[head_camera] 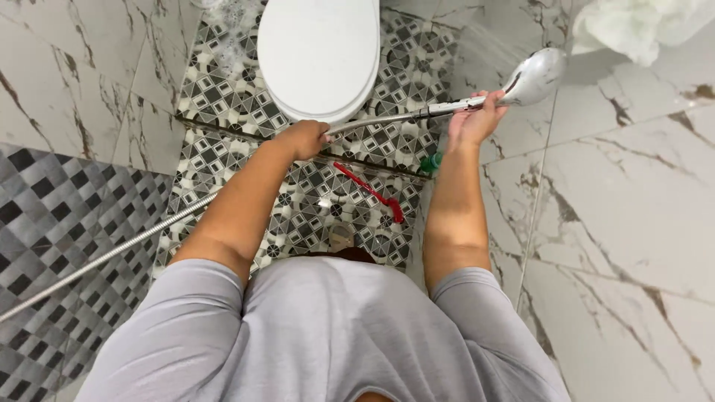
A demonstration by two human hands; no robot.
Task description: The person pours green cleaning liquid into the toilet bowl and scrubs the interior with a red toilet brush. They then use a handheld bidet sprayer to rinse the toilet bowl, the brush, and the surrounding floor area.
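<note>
A single ribbed metal hose (pixel 104 257) ran up from the lower left edge of the patterned floor (pixel 59 216), passed behind the left forearm and came out again at the left hand (pixel 304 139), which was curled shut around it just below the front edge of the toilet. From that fist the hose (pixel 376 120) stretched rightward, silver and taut, to the chrome handle of the one shower head (pixel 535 78). The shower head looked glossy and rounded, its face turned toward the marbled wall (pixel 633 201) at the right. The right hand (pixel 474 119) was closed about the handle, fingers wrapped over it and thumb beneath, holding it near the joint where floor meets right wall.

The floor was laid in black, grey and white geometric mosaic, with larger checkered tiles along its left edge; the walls were white marble-look tile with brown veins. One white toilet (pixel 319 56) with its lid closed stood at the top edge of the floor. One red-handled brush (pixel 369 192) lay on the mosaic between the two forearms, and one round drain (pixel 341 235) sat below it. A white cloth (pixel 640 26) hung in the upper right corner
</note>
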